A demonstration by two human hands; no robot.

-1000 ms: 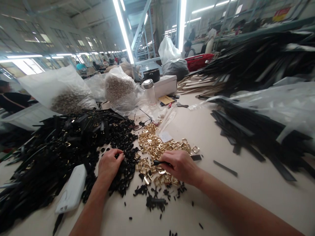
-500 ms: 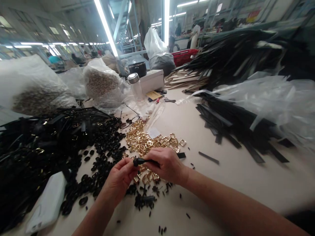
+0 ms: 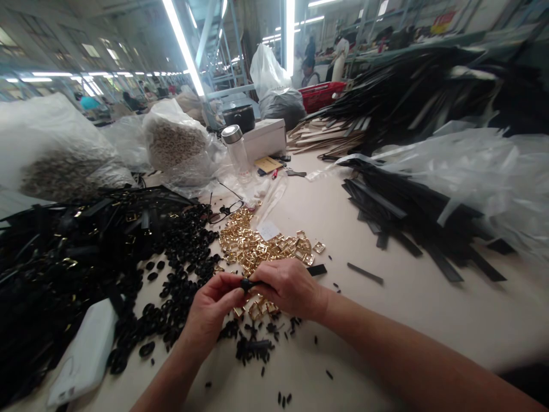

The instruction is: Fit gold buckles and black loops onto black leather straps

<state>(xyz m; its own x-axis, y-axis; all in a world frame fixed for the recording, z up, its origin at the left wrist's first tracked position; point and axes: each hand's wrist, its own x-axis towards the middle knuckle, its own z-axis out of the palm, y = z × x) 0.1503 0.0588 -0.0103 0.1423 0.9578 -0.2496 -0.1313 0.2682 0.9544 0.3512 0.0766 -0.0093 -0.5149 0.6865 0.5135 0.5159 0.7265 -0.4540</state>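
Note:
Low over the table, my right hand [image 3: 291, 286] is closed around a black strap [image 3: 317, 269], whose flat end shows beyond the knuckles. The strap's other end narrows to a dark tip with a small black round piece [image 3: 246, 284] on it. My left hand [image 3: 212, 303] pinches at this piece between thumb and fingertips; its exact shape is partly hidden. Gold square buckles [image 3: 253, 246] lie heaped just behind and under both hands. Left of them spreads a pile of small black rings [image 3: 184, 263]. Short black bits [image 3: 255, 349] are scattered on the near side.
A white power bank [image 3: 83, 355] lies at left, beside a heap of black straps [image 3: 55, 274]. Eyeglasses [image 3: 227, 212], a glass bottle [image 3: 235, 149] and filled plastic bags [image 3: 175, 137] stand farther back. More black strips [image 3: 412, 223] lie under plastic at right.
My left fingers have shifted slightly right, closer to my right hand, and cover more of the strap's tip. The view has tilted a little.

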